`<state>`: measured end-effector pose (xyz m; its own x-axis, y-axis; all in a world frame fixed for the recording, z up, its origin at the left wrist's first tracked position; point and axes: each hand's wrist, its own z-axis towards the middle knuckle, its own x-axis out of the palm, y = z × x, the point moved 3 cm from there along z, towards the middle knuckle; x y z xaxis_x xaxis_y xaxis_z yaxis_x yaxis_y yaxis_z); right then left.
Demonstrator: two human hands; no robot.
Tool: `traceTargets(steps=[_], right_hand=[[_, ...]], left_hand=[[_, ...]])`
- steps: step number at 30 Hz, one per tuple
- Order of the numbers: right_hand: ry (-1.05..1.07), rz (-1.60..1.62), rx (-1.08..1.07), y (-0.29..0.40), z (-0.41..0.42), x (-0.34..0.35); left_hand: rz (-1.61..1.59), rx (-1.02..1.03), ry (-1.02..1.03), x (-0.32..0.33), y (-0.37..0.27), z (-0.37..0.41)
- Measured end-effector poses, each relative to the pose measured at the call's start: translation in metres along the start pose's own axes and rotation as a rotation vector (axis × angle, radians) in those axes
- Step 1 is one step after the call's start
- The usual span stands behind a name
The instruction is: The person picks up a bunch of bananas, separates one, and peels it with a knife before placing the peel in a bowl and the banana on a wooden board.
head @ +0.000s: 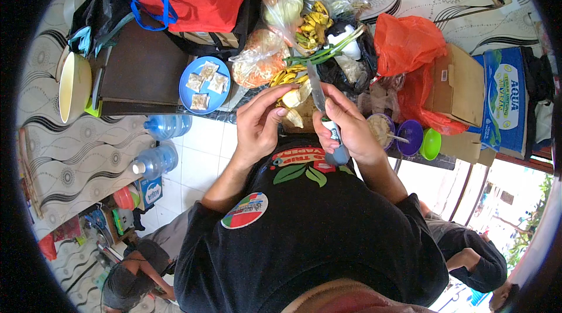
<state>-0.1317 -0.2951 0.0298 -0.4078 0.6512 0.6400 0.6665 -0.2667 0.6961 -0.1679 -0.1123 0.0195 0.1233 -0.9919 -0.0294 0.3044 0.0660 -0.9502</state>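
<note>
Between the fingertips of my left hand point(259, 122) is a partly peeled banana point(293, 98), its pale flesh bare and a strip of peel hanging down. My right hand point(347, 124) grips a knife by its dark handle point(336, 141), with the metal blade point(315, 87) pointing up, close beside the banana. Behind my left fingers lie more yellow bananas point(287, 75) on the counter. A cutting board point(300, 125) is partly visible under my hands.
At the left, a blue plate point(205, 104) holds several small packets. Bagged shredded vegetables point(260, 60), spring onions point(338, 49) and a red plastic bag point(408, 45) crowd the back. Purple point(410, 137) and green bowls point(430, 144) stand right. Two other people are nearby.
</note>
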Motion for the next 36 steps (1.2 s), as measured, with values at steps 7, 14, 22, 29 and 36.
traceTargets(steps=[7, 14, 22, 29, 36], right_hand=[[0.025, 0.212, 0.040, -0.004, 0.005, -0.005], [0.022, 0.351, 0.054, -0.019, 0.013, -0.024], [-0.007, 0.167, -0.002, -0.027, 0.011, -0.028], [-0.021, -0.396, -0.240, 0.022, -0.008, -0.006], [0.062, -0.480, -0.136, 0.034, -0.004, 0.003]], left_hand=[[-0.278, 0.114, -0.209, 0.010, 0.012, -0.007], [-0.540, 0.200, -0.318, 0.000, 0.015, 0.003], [-0.645, 0.066, -0.342, -0.008, 0.016, 0.016], [-0.115, -0.012, 0.003, -0.019, 0.013, 0.025], [0.085, 0.018, 0.109, -0.014, -0.011, 0.028]])
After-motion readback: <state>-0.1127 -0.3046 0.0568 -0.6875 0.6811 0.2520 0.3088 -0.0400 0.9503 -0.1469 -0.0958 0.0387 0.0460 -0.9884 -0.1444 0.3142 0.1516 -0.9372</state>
